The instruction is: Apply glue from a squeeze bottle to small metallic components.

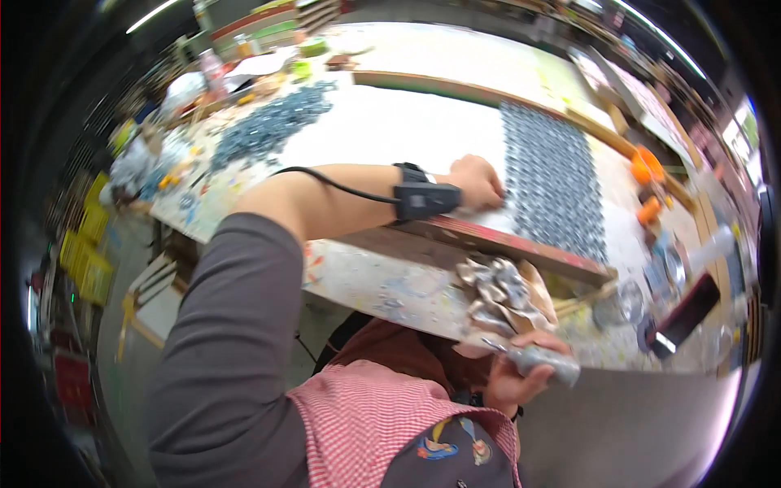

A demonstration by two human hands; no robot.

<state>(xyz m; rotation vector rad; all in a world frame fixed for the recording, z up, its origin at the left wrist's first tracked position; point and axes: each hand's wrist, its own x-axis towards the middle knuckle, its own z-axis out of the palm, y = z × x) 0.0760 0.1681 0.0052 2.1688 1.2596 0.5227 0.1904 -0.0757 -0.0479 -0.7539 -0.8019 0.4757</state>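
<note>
Blue-grey mosaic (555,180), scaly and rectangular, beside left hand (477,182)

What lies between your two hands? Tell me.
Between the left hand and right hand, the head view shows a wooden strip and a crumpled cloth.

Two hands (477,182) counted, one grey bottle (550,363), one crumpled cloth (504,297), one blue-grey heap (272,126), one patterned panel (555,179), perhaps two yellow crates (86,267) glimpsed
</note>
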